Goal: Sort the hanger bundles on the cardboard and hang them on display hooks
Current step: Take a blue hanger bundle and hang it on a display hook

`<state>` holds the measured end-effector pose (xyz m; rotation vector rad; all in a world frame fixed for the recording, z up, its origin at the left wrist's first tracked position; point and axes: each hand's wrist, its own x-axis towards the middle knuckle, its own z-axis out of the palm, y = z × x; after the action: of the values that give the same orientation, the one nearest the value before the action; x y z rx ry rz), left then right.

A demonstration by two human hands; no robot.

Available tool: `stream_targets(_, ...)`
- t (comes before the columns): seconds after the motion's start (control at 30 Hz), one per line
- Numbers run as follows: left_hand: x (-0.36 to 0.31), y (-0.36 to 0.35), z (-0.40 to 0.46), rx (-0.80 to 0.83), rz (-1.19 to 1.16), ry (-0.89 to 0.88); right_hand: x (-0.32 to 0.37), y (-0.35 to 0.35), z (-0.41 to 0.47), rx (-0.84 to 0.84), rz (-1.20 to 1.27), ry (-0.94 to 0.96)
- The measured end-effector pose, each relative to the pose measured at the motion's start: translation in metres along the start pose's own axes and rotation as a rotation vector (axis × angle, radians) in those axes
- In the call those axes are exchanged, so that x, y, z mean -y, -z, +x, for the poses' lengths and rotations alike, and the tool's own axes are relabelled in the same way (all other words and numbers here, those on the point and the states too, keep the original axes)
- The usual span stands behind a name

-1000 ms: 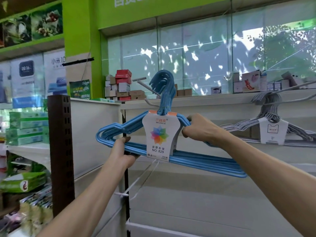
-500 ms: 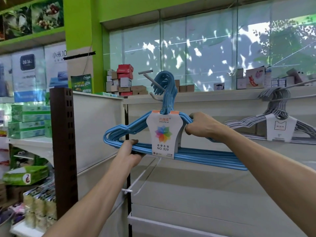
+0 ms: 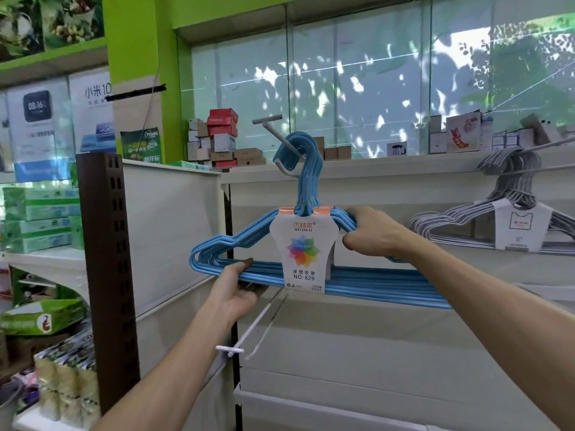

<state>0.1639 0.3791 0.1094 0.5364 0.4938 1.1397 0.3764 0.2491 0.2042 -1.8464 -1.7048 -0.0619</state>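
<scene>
Both hands clamped on blue hanger bundle [image 3: 314, 275]: left hand [image 3: 238, 290] under bar, right hand [image 3: 370, 233] on shoulder. Bundle necks now threaded onto display hook [image 3: 281, 141]; release judged next.

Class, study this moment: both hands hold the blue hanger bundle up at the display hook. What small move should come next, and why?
Probably ease the blue hanger bundle a little further back along the display hook, then let go. Its hook ends already loop over the prong, yet the left hand grips the bottom bars and the right hand grips the shoulder, so the hands seem to carry the weight.
</scene>
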Motion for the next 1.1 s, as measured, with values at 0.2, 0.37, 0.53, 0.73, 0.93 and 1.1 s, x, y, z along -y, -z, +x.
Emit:
stream_targets(0.2, 0.001, 0.002, 0.001, 0.014, -0.012, 0.005, -0.004, -0.006, 0.003, 0.017, 0.052, -0.010)
stream_targets(0.37, -0.002, 0.010, -0.002, 0.024, -0.028, -0.024, -0.005, -0.006, 0.004, 0.107, 0.052, -0.015)
stream_targets(0.53, -0.007, 0.021, -0.014, 0.080, 0.224, -0.008, -0.005, -0.007, 0.005, 0.103, 0.033, -0.015)
stream_targets(0.73, -0.032, 0.047, -0.026, 0.130, 0.690, 0.007, -0.002, -0.005, 0.002, 0.121, 0.058, 0.010)
stream_targets(0.93, -0.061, 0.038, -0.058, 0.094, 1.436, -0.196, -0.006, -0.010, 0.003, 0.081, 0.073, 0.016)
stream_targets(1.1, -0.062, 0.002, -0.075, 0.137, 1.562, -0.574, -0.007, -0.015, 0.004, 0.027, 0.068, 0.020)
